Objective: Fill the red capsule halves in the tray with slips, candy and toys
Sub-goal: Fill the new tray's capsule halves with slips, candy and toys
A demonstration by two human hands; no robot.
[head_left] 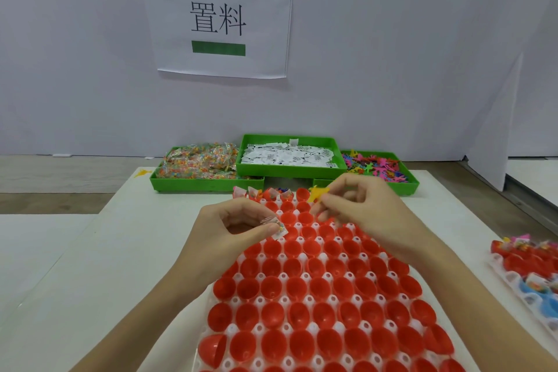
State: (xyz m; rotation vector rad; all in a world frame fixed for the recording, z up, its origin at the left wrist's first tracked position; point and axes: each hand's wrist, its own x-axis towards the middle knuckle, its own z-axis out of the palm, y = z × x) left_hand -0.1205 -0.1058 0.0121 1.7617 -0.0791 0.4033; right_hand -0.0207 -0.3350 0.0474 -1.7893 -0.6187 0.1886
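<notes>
The left hand point(238, 225) pinches a small clear candy packet with a white paper slip point(278, 228) between thumb and forefinger, above the far rows of the white plastic tray point(305, 276). The right hand point(359, 208) pinches a small yellow plastic toy figure point(317, 193) over the tray's far edge. The tray holds rows of open red plastic capsule halves point(297, 311); four at the far left of the back row point(262, 193) already carry packets, the rest look unfilled.

Beyond the tray stand three green plastic bins: candy packets on the left point(199, 164), white paper slips in the middle point(288, 155), coloured toy figures on the right point(377, 166). A second tray with filled capsules point(525, 266) lies at the right edge, well apart. The white tabletop point(114, 251) has bare room on the left. A paper sign point(219, 19) hangs on the white wall behind.
</notes>
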